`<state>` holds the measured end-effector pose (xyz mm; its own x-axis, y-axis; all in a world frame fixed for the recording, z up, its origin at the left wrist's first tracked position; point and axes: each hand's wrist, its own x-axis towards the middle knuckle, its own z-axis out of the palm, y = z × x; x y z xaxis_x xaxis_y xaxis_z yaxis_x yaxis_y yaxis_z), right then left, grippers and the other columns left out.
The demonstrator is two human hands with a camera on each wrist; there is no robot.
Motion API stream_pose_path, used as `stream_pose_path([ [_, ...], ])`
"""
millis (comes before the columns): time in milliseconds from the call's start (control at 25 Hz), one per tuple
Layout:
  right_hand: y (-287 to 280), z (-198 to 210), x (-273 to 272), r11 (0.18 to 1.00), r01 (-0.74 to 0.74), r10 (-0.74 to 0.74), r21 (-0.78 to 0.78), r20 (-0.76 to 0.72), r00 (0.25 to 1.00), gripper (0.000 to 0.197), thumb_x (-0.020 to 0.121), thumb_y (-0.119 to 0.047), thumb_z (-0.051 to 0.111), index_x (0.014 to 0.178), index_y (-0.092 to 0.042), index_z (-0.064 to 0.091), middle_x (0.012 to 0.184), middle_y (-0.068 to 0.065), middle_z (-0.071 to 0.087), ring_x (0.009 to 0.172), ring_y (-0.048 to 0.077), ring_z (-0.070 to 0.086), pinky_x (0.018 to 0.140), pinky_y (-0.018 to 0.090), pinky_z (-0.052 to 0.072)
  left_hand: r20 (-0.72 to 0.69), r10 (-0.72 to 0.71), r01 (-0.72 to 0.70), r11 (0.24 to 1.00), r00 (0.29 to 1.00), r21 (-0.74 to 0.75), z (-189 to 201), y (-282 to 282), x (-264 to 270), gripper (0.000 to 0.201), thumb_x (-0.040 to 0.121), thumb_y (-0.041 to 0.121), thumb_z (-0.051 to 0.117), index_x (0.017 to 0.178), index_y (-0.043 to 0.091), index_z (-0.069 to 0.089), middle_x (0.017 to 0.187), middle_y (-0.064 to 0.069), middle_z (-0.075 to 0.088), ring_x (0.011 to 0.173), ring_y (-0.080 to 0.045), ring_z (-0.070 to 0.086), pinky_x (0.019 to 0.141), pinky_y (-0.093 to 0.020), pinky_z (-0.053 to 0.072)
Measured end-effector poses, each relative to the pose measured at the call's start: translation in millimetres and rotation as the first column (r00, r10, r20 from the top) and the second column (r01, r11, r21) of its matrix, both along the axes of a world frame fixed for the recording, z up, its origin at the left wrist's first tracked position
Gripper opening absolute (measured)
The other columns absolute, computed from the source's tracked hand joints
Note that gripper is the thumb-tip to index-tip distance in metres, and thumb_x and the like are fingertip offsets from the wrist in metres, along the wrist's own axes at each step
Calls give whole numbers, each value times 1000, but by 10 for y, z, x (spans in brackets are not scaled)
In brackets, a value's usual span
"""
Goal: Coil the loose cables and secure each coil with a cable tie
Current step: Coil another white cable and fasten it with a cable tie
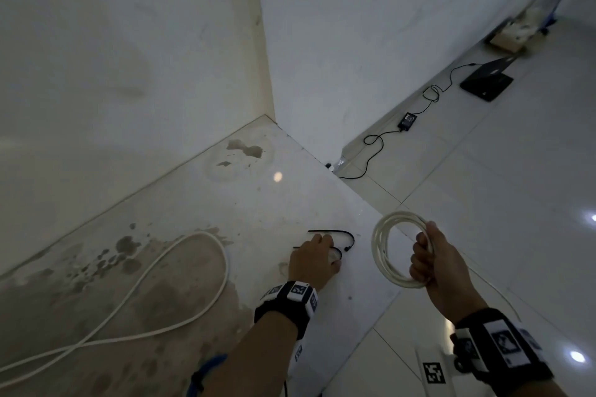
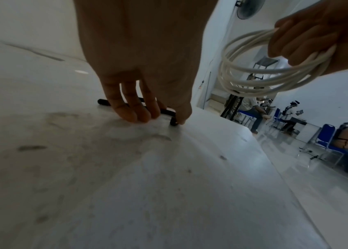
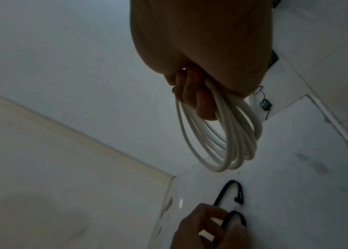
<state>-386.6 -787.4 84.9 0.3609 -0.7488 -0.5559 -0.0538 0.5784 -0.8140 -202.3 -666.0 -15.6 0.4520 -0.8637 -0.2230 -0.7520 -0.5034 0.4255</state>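
Note:
My right hand [image 1: 425, 245] grips a white cable coil [image 1: 385, 251] of several loops and holds it above the edge of a white platform [image 1: 258, 203]. The same coil [image 3: 222, 143] hangs from my curled fingers [image 3: 196, 97] in the right wrist view. Left of it, my left hand [image 1: 329, 251] is down on the platform, fingers and thumb pinching a curved black cable tie [image 2: 166, 112]. A second black cable tie [image 1: 342, 233] lies just beyond it, also seen as a cable tie [image 3: 230, 190] in the right wrist view. A loose white cable [image 1: 193, 267] loops across the stained platform at left.
Two walls meet in a corner [image 1: 269, 113] behind the platform. On the tiled floor at right lie a laptop [image 1: 487, 80], its power adapter [image 1: 408, 119] and a black cord [image 1: 371, 155]. People sit on blue chairs [image 2: 328, 139] farther off.

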Motion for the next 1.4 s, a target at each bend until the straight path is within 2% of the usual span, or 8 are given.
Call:
stream_pose_path([
  [200, 107, 12, 172, 997, -82, 82, -11, -34, 996, 42, 103, -46, 40, 70, -19, 43, 52, -7, 23, 43, 10, 18, 40, 24, 20, 5, -26, 26, 999, 1000, 31, 31, 154, 196, 18, 93, 19, 49, 101, 6, 59, 103, -13, 60, 89, -33, 60, 73, -37, 47],
  [360, 253, 51, 293, 987, -158, 156, -33, -55, 986, 43, 104, -43, 38, 69, -19, 41, 54, -6, 21, 45, 10, 16, 43, 25, 17, 106, -91, 86, 995, 990, 46, 132, 374, 334, 17, 96, 21, 48, 98, 8, 58, 102, -12, 61, 86, -33, 62, 71, -37, 46],
  [520, 451, 84, 436, 961, -266, 261, -78, -63, 963, 42, 105, -43, 37, 70, -19, 39, 56, -4, 21, 49, 12, 15, 47, 28, 16, -71, 194, -203, 965, 978, -165, 388, 750, 433, 11, 88, 24, 60, 82, 18, 53, 86, 2, 56, 71, -19, 57, 62, -31, 47],
  [640, 656, 136, 665, 932, -346, 343, -109, -41, 938, 41, 105, -42, 37, 73, -16, 39, 56, -3, 21, 51, 13, 14, 47, 28, 17, -405, 385, -507, 822, 830, -258, 660, 1030, 497, 9, 91, 13, 62, 92, 16, 54, 84, 0, 61, 63, -12, 63, 55, -21, 49],
  [760, 938, 241, 969, 887, -435, 439, -153, -5, 898, 38, 105, -40, 38, 79, -14, 42, 54, -4, 23, 49, 13, 15, 45, 25, 18, -653, 430, -728, 623, 623, -285, 946, 1307, 540, 25, 95, 6, 58, 116, 18, 56, 91, -12, 63, 59, -17, 68, 60, -34, 60],
  [1040, 1726, 463, 1509, 718, -664, 687, -210, 53, 725, 46, 107, -37, 32, 66, -18, 39, 53, -4, 25, 46, 11, 18, 50, 27, 16, -245, 666, -684, 546, 705, -483, 1292, 2190, 793, 13, 96, 26, 60, 95, 16, 68, 80, 2, 61, 67, -10, 57, 62, -23, 51],
  [1200, 2146, 536, 1682, 607, -736, 779, -299, 42, 625, 46, 108, -35, 29, 72, -14, 46, 51, -7, 30, 45, 10, 23, 47, 25, 20, -335, 723, -763, 404, 604, -504, 1517, 2571, 788, 8, 98, 20, 55, 92, 14, 56, 71, 3, 60, 54, -16, 63, 57, -41, 57],
  [1400, 2572, 633, 1826, 519, -720, 799, -461, -38, 600, 46, 108, -29, 29, 84, -3, 57, 55, -1, 34, 47, 10, 28, 47, 24, 23, -389, 709, -790, 402, 589, -463, 1573, 2823, 698, 16, 100, 20, 50, 97, 11, 63, 72, -4, 67, 57, -18, 66, 58, -38, 58],
])
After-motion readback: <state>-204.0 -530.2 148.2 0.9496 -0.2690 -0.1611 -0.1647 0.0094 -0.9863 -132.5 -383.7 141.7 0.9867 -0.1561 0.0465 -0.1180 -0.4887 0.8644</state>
